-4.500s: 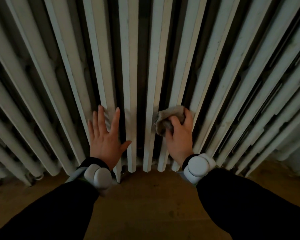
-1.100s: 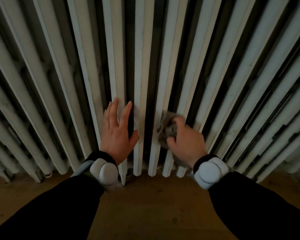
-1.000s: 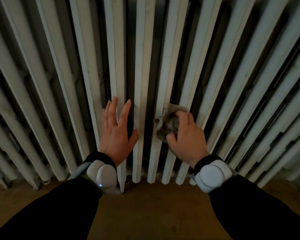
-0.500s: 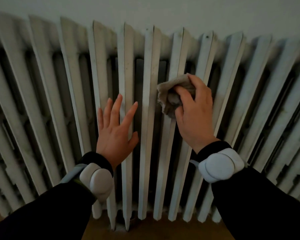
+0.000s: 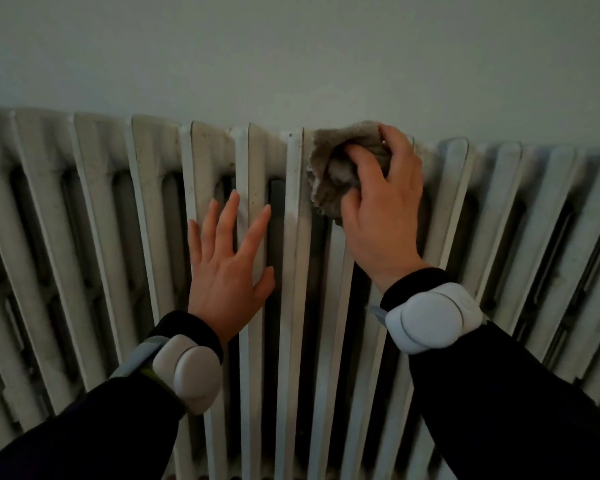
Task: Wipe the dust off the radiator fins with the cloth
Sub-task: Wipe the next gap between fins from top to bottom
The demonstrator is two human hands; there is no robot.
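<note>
Since half a second ago the right hand (image 5: 381,216) has climbed from partway up the radiator (image 5: 118,220) to its top edge, its grip bunched tight on the grey cloth (image 5: 340,168), which now presses on the rounded fin tops just below the bare wall (image 5: 291,53). The left hand (image 5: 227,261) has stayed flat and open on the fins lower down, fingers spread, holding nothing. Fins run on clear to both sides.

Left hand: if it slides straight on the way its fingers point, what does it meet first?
Nothing blocks the left hand on the radiator fins until their rounded tops, then the wall. The cloth sits off to the right. Depth is uncertain.
</note>
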